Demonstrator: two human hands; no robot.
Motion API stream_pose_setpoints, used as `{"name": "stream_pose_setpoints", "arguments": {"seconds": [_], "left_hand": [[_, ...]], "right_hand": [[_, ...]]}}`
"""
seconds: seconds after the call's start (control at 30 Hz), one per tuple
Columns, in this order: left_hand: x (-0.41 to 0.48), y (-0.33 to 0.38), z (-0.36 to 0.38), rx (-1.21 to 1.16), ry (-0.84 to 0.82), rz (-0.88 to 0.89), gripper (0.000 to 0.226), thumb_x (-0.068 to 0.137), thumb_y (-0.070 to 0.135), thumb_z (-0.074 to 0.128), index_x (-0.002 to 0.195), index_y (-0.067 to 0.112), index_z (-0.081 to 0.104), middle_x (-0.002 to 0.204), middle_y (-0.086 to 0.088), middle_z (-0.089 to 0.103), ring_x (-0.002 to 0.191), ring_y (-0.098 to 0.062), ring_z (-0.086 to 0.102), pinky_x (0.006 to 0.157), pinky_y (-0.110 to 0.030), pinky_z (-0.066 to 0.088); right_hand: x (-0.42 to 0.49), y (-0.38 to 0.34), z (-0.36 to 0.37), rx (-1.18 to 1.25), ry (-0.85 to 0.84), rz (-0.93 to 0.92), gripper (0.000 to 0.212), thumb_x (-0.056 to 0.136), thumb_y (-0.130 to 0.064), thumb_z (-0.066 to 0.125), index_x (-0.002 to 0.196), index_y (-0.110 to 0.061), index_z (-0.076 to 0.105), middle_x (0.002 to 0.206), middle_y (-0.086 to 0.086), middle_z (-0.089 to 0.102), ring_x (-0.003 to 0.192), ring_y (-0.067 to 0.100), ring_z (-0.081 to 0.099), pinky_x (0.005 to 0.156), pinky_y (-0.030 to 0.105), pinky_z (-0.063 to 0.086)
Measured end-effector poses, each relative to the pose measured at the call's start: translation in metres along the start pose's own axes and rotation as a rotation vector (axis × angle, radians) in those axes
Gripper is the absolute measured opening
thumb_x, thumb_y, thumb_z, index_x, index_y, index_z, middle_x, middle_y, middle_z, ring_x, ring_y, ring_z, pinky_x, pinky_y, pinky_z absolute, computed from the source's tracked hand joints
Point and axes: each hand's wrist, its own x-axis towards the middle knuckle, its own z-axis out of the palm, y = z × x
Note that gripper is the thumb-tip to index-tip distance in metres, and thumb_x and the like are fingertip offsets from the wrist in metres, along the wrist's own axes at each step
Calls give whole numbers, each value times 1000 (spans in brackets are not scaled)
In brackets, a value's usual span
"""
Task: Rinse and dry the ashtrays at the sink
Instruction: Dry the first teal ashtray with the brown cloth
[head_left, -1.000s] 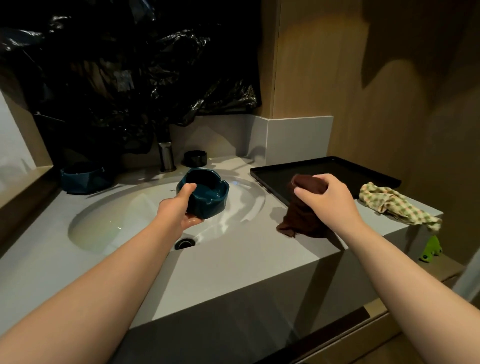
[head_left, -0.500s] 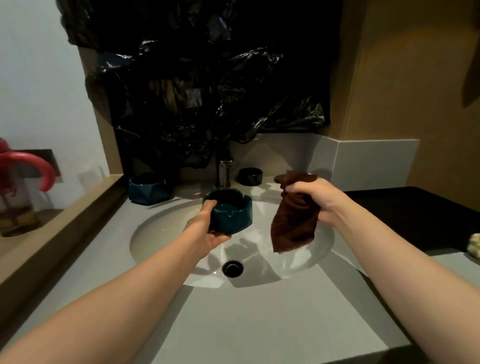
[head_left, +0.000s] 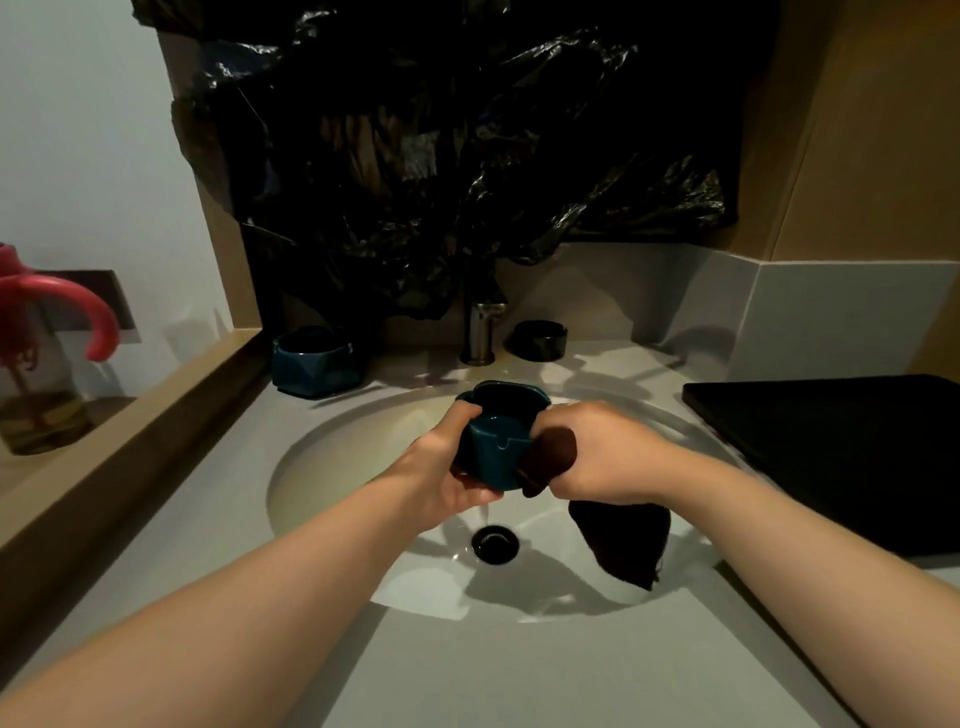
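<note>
Right hand (head_left: 608, 457), clutching the brown cloth (head_left: 621, 540), has swung in against the blue ashtray (head_left: 498, 449), which the left hand (head_left: 447, 470) grips over the sink (head_left: 332, 447), tipped, mouth facing away toward the tap (head_left: 480, 332); squat, no real long axis. Drying looks just begun; a second blue ashtray (head_left: 317, 361) and a black ashtray (head_left: 538, 340) wait beyond the hands.

Bare forearms and hands, nothing worn.
Seen uncovered all the way to the frame edge: left forearm (head_left: 260, 597) from the lower left, right forearm (head_left: 805, 561) from the lower right. Slim and smooth, lit from above. Left hand (head_left: 441, 467) and right hand (head_left: 597, 457) equally bare, near the frame's centre.
</note>
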Motion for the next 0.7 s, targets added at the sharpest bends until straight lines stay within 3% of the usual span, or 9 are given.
{"name": "stream_pose_setpoints", "arguments": {"seconds": [0.1,0.2,0.27,0.33,0.4,0.47,0.6,0.7], "left_hand": [[-3,2,1,65,-87,-56,52,91,54,49,129,19,48,123,-16,62,108,-33,63,88,-41,53],[-7,6,1,331,-137,-31,64,81,69,44,128,26,45,125,-11,63,104,-27,67,91,-41,54],[-10,6,-1,598,-152,78,78,72,65,57,137,27,37,140,-3,51,110,-19,64,96,-41,52],[-11,5,-1,810,-130,251,94,74,47,75,148,40,18,151,7,34,120,-13,53,104,-39,46],[-10,6,0,781,-100,371,106,72,22,83,148,47,14,151,13,31,125,-9,45,108,-39,40],[-9,7,0,695,-128,429,105,69,7,83,145,47,23,147,16,35,128,-6,41,111,-37,37],[-6,7,-1,609,-159,497,77,68,-7,80,120,42,51,126,14,60,123,-10,53,99,-29,49],[-6,8,1,608,-110,505,71,65,-7,81,108,42,52,118,14,62,118,-11,56,97,-30,50]], "right_hand": [[0,6,-3,101,18,100,22,66,-13,69,86,-21,64,77,-3,63,72,16,61,58,30,51],[0,20,-14,321,24,198,15,69,-5,70,81,-12,65,71,1,61,67,16,58,57,24,45],[-3,31,-23,473,12,224,14,69,3,67,72,-9,61,64,3,58,64,16,55,56,24,42],[-7,41,-31,612,-15,246,16,65,5,67,70,-8,60,64,6,58,65,17,56,60,25,43],[-10,48,-35,753,-58,250,15,57,1,63,69,-8,61,68,13,57,66,21,57,63,27,46],[-11,51,-35,859,-125,244,16,54,0,59,69,-6,60,72,15,57,68,24,58,64,29,49],[-12,51,-31,1030,-245,225,31,42,-5,64,72,-2,58,68,15,57,60,23,60,54,24,51],[-12,51,-27,1130,-261,253,35,38,-7,64,72,0,56,63,15,56,52,22,58,48,24,48]]}}
